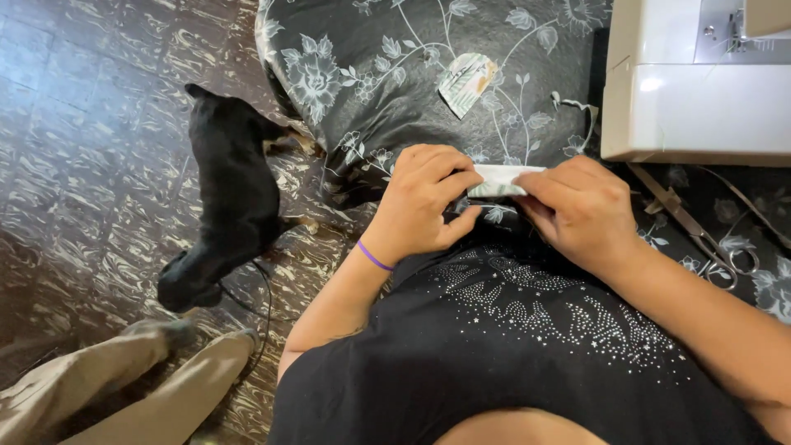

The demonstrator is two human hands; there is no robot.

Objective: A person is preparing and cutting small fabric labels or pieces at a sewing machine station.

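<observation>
My left hand [424, 202] and my right hand [581, 210] together pinch a small folded piece of white cloth [503, 180] at the near edge of the table. The left fingers curl over its left end, the right fingers cover its right end. A purple band sits on my left wrist. Under the cloth lies a black tablecloth with a grey flower print [395, 66]. I wear a black top with shiny studs.
A cream sewing machine [692, 99] stands at the back right. Scissors [700, 239] lie right of my right hand. A small patterned cloth scrap [465, 82] rests further back. On the marbled floor at left are a black dog [227, 198] and another person's trouser legs [124, 387].
</observation>
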